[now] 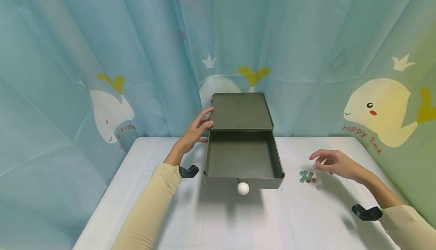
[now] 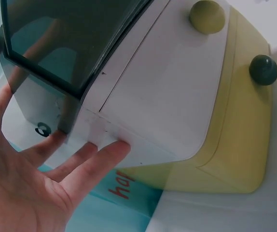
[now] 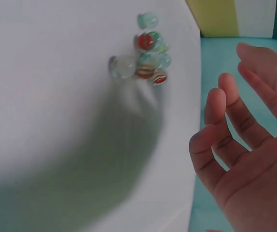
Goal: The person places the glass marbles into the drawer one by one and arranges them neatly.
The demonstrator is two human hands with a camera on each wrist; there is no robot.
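Observation:
A stacked drawer unit stands on the table, its dark green top tier [image 1: 242, 110] above a white tier [image 2: 162, 82] and a yellow tier [image 2: 244, 125]. The dark green drawer [image 1: 240, 159] is pulled out, its bare inner floor showing and a white knob [image 1: 243, 188] on its front. My left hand [image 1: 194, 132] rests with spread fingers against the unit's left side, fingertips touching the green and white tiers. Over at the right, my right hand [image 1: 340, 163] hovers with loosely bent fingers, holding nothing. Several glass marbles [image 1: 308, 177] lie clustered just left of it, some greenish, some with red swirls.
The white tabletop [image 1: 293, 219] surrounds the unit. Behind it hangs a blue-green curtain [image 1: 299, 34] printed with whales. A yellow knob [image 2: 207, 17] and a dark green knob [image 2: 263, 70] stick out from the lower drawers. Black wrist straps sit on both arms.

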